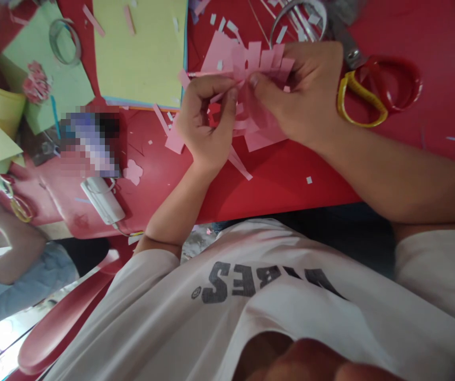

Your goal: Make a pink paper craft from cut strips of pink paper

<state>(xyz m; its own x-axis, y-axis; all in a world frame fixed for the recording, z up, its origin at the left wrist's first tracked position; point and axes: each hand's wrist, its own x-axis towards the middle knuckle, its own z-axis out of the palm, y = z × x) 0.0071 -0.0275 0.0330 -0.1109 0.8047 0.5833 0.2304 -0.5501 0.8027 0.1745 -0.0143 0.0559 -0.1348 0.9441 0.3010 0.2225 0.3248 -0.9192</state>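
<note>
A pink paper strip (pixel 266 59) with a fringed edge of cut tabs spreads between my two hands above the red table. My left hand (pixel 209 119) pinches its left end with thumb and forefinger. Thumb and fingers of my right hand (pixel 296 95) close on the strip farther right, the tabs standing up past the fingertips. A thin pink stick or rolled piece (pixel 207 73) reaches leftward behind my left hand. Beneath the hands lie pink paper pieces (pixel 265 138) and loose narrow strips (pixel 240 163), partly covered by the hands.
Right of my hands lie red-and-yellow-handled scissors (pixel 364 106). A tape roll (pixel 322 21) is behind them. Yellow sheets (pixel 140 58) are stacked at the back left. A green sheet (pixel 46 69) bears another tape roll (pixel 65 42) and a pink paper flower (pixel 36 82). A white device (pixel 103 200) and a co-worker's arm (pixel 16 238) are at left.
</note>
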